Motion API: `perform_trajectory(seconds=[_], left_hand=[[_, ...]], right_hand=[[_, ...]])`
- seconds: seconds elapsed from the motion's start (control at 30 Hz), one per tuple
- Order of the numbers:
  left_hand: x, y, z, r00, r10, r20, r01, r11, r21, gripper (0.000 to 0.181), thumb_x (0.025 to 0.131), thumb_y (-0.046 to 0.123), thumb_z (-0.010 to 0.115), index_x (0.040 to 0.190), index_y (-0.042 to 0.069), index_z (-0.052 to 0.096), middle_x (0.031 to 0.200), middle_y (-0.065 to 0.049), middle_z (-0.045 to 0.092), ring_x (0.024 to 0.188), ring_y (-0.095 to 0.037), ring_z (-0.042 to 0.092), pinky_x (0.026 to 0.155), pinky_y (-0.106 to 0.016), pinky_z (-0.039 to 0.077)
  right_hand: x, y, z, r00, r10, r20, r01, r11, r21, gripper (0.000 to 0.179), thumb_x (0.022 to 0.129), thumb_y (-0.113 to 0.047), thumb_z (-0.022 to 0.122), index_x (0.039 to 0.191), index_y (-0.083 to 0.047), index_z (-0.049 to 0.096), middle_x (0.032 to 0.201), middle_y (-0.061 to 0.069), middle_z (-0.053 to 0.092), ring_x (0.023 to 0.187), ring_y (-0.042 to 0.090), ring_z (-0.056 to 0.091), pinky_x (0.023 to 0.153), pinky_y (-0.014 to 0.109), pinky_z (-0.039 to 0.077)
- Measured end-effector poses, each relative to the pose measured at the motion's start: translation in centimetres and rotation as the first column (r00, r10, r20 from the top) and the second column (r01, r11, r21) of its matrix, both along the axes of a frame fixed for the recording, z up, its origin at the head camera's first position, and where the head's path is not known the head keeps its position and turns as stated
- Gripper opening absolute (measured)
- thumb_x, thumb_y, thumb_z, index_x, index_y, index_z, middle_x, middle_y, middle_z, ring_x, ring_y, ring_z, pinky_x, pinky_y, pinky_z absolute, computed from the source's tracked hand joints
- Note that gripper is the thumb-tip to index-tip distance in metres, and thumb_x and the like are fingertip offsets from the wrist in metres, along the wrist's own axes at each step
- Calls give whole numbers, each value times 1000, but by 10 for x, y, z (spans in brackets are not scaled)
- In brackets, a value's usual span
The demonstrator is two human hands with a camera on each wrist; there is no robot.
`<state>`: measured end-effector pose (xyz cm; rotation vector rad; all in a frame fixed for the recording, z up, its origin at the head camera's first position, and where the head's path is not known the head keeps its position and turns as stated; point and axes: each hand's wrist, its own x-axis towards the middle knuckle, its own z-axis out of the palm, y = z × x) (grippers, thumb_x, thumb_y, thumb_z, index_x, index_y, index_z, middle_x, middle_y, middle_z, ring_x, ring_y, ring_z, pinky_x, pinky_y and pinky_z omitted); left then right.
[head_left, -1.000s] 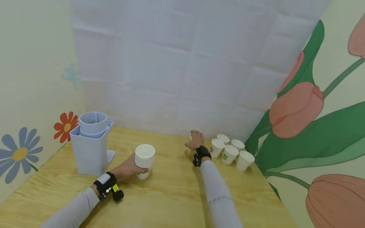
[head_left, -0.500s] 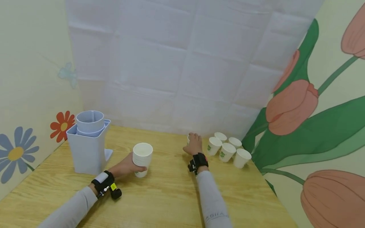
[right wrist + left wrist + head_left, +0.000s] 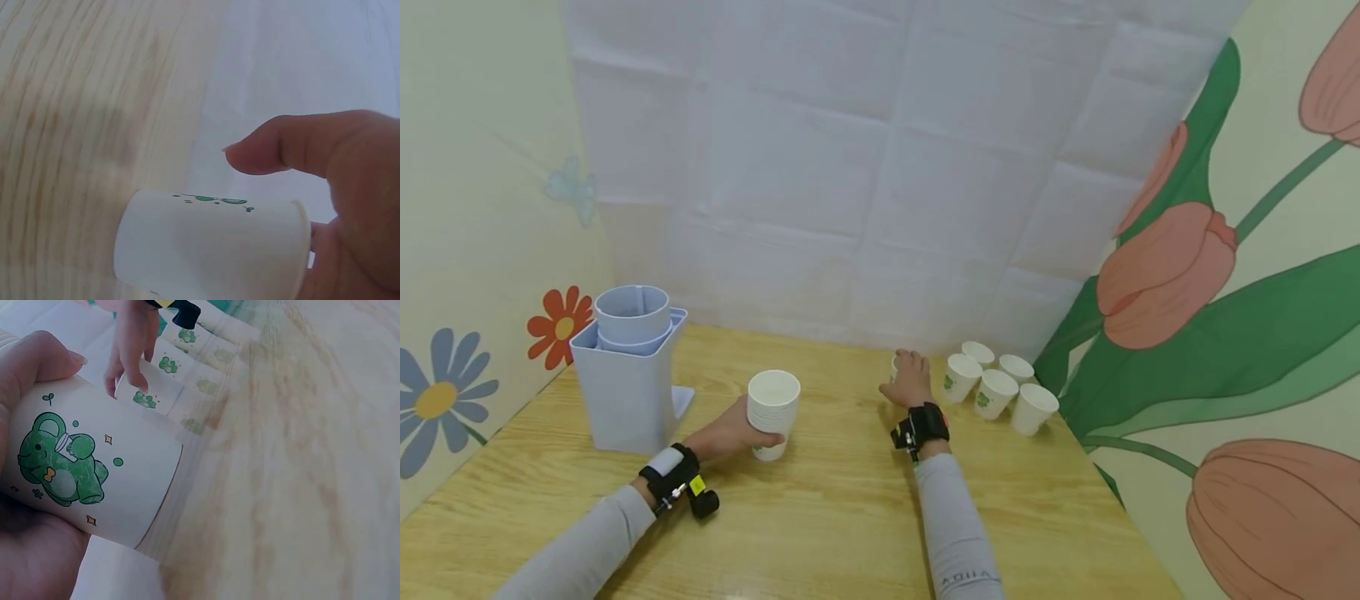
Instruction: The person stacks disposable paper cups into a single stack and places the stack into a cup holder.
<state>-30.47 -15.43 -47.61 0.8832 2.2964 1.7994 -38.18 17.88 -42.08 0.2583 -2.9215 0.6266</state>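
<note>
Left hand [image 3: 727, 430]: grips cup stack [image 3: 772, 404], probably for steadiness.
Right hand [image 3: 912, 380]: loose at single cup [image 3: 209, 247], near tabletop's [image 3: 820, 525] back edge.

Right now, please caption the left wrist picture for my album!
Left hand grips a cup stack, green cartoon animal showing.

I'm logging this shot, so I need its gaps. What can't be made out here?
Head view: the left hand's far fingers, behind the paper cup stack.
Head view: the stack's count; its rims are too fine.
Left wrist view: most of the stack's rims, cut off by the left edge.
Right wrist view: most of the right hand's fingers, behind the paper cup.
Head view: lettering on the right sleeve, too small and blurred.
</note>
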Motion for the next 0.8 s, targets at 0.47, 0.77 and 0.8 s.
perform_trajectory(seconds=[0.47, 0.77, 0.8], left_hand=[[2, -1, 3, 1000, -12, 2, 12, 1000, -8, 77, 82, 8, 81, 144, -5, 37, 128, -19, 58, 113, -24, 55, 104, -48, 42], [-1, 1, 0, 1000, -14, 12, 14, 1000, -4, 78, 83, 9, 81, 145, -2, 37, 129, -19, 58, 115, -25, 55, 104, -48, 41], [-1, 1, 0, 1000, -13, 13, 13, 1000, -4, 78, 82, 9, 82, 145, -2, 37, 130, -19, 57, 115, -26, 55, 104, -49, 41]], right_hand=[[22, -6, 22, 997, -30, 74, 29, 999, 24, 63, 90, -4, 70, 146, -1, 41, 151, 28, 38, 142, 48, 31, 106, 58, 42], [27, -5, 32, 998, -50, 42, 47, 997, 57, 53, 84, -8, 77, 132, -3, 57, 132, 24, 54, 122, 43, 49, 94, 56, 49], [28, -5, 33, 998, -49, 38, 47, 997, 54, 53, 82, -8, 78, 131, -3, 59, 130, 24, 55, 120, 43, 50, 93, 55, 49]])
